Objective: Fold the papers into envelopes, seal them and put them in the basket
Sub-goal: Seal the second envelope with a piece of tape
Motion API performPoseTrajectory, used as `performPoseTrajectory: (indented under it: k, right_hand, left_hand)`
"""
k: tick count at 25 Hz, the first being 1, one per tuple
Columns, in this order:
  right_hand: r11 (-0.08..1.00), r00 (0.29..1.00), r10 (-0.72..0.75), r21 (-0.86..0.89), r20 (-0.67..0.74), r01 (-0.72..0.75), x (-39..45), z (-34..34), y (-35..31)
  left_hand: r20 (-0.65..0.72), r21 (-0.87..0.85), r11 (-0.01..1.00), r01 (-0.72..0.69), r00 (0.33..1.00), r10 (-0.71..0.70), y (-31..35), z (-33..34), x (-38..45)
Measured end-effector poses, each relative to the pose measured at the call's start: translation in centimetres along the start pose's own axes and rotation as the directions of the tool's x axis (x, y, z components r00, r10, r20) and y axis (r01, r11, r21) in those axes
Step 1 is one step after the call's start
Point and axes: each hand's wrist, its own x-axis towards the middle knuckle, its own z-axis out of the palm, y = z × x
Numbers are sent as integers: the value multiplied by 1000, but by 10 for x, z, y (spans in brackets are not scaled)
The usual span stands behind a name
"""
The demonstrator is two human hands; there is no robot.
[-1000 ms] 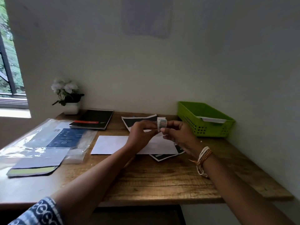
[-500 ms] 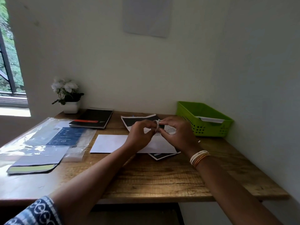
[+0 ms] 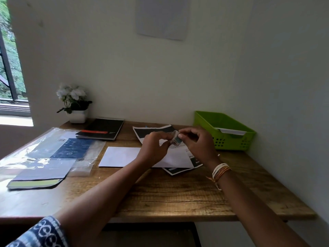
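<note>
My left hand [image 3: 154, 148] and my right hand [image 3: 195, 145] meet above the desk, both pinching a small roll of tape [image 3: 175, 138] between the fingertips. Under the hands lies a white envelope [image 3: 121, 156] flat on the wooden desk [image 3: 178, 193]. Printed black-and-white papers [image 3: 151, 131] lie behind and beneath it, with another corner [image 3: 176, 171] sticking out at the front. The green basket [image 3: 224, 131] stands at the back right against the wall and holds a white envelope [image 3: 231, 131].
A clear plastic sleeve with blue and grey sheets [image 3: 49, 154] covers the desk's left side. A black notebook [image 3: 103, 129] and a white pot of flowers [image 3: 74, 104] sit at the back left. Walls close the back and right.
Both hands dipped toward the envelope half a second ago and have now lifted again, still holding the tape roll between them.
</note>
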Motion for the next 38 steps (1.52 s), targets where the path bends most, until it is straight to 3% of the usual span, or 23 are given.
performPoseTrajectory:
  k: [4,7,10,13,16,20,22,24,27,30,33,35,38]
  right_hand:
    - [997,996,73,32,52,-74,1,-4,-2]
    - [968,994,109,231,-20,-101,3,-13,-11]
    - [829,944,317,510,-92,-229,10,-24,-11]
    - [629,837,547,667,-16,-398,14,-34,0]
    - [522,761,648,734,-11,-435,18,-46,13]
    - [578,722,682,690,-115,-436,23,-56,28]
    - [557,702,701,711,-125,-430,22,-59,32]
    - [531,687,717,729,-116,-432,22,-60,33]
    - [522,694,717,709,-64,-474,20,-58,29]
    - [539,715,698,685,-37,-490,17,-50,21]
    - [573,772,635,655,24,-492,12,-32,11]
    - [587,799,595,628,93,-510,10,-23,8]
    - [613,816,560,590,145,-525,9,-20,9]
  left_hand:
    - [-9,18,1000,10,1000,-10,0,-1,0]
    - [-17,34,999,27,1000,-27,0,-1,0]
    - [-1,97,995,-30,1000,30,0,1,1]
    - [150,249,950,-189,976,156,10,12,9]
    - [360,348,877,-332,911,202,31,35,23]
    - [481,254,858,-446,828,288,52,69,32]
    - [533,213,851,-481,787,311,58,85,33]
    - [554,206,833,-514,762,334,58,96,31]
    - [463,161,832,-531,785,412,48,91,25]
    - [264,96,924,-371,904,336,38,63,18]
    - [96,69,996,-59,994,52,29,36,19]
    - [104,20,991,131,986,-133,23,27,24]
    - [176,-198,910,365,926,-333,17,20,27]
